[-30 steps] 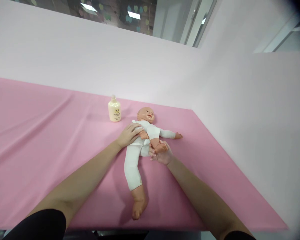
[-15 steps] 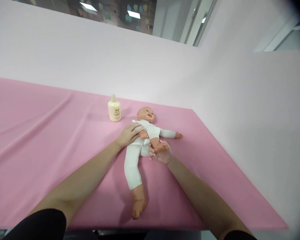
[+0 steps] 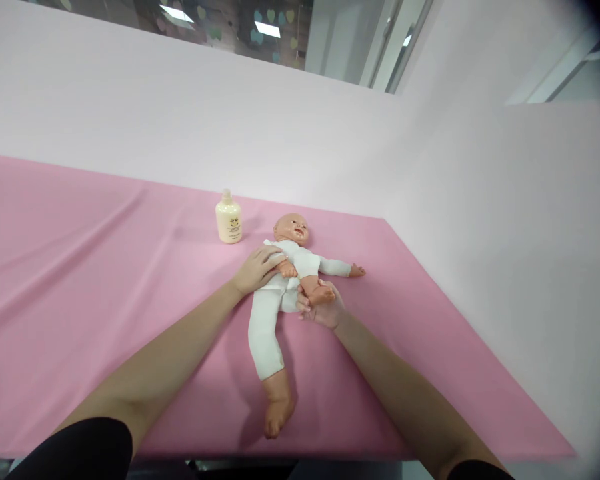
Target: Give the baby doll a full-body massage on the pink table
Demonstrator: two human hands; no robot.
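A baby doll (image 3: 266, 333) in white cloth lies on its back on the pink-covered table, its head away from me. My left hand (image 3: 255, 269) is closed round the doll's arm on the left, holding it against the torso, with the small doll hand (image 3: 287, 269) showing past my thumb. From below and the right, my right hand (image 3: 326, 311) grips the doll's bent leg by the ankle; its foot (image 3: 323, 295) lies over my palm. The other leg stretches towards me, and the other doll arm (image 3: 335, 267) reaches out to the right.
A pale yellow lotion bottle (image 3: 229, 221) stands upright left of the doll's head. The pink cover (image 3: 105, 267) has creases on the left. White walls (image 3: 195, 113) rise behind and to the right of the table, with a window (image 3: 280, 30) above.
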